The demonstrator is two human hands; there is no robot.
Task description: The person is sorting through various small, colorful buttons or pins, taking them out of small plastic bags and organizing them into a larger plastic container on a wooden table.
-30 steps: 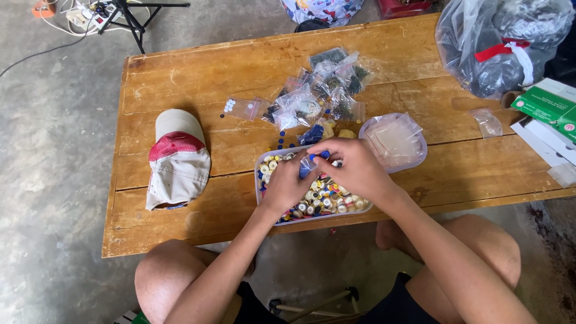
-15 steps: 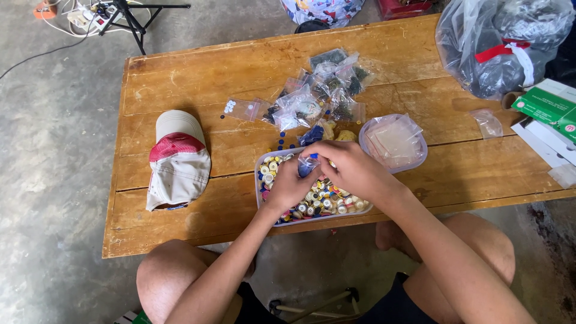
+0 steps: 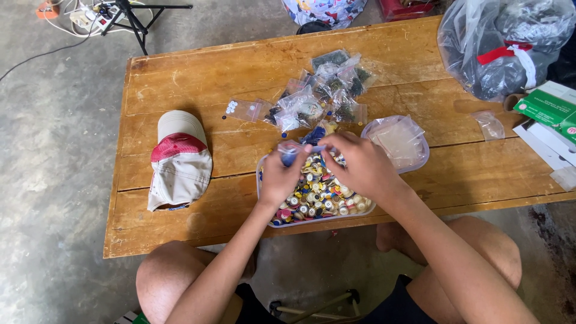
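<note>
My left hand (image 3: 282,177) and my right hand (image 3: 359,165) meet above a clear plastic tub (image 3: 318,219) heaped with mixed coloured buttons (image 3: 315,198). Between the fingertips of both hands is a small clear plastic bag (image 3: 298,150) with blue buttons inside; each hand pinches one end of it. The tub stands near the front edge of a wooden table (image 3: 198,78), right in front of my knees.
A pile of small filled plastic bags (image 3: 324,90) lies behind the tub, with one flat bag of white buttons (image 3: 243,110) to its left. The tub's lid (image 3: 399,141) lies to the right, a red and white cap (image 3: 178,157) to the left. At the far right are a large plastic sack (image 3: 504,42) and green boxes (image 3: 549,108).
Both hands stay together over the tub and have shifted slightly, working the small bag between the fingertips. Nothing else on the table has moved.
</note>
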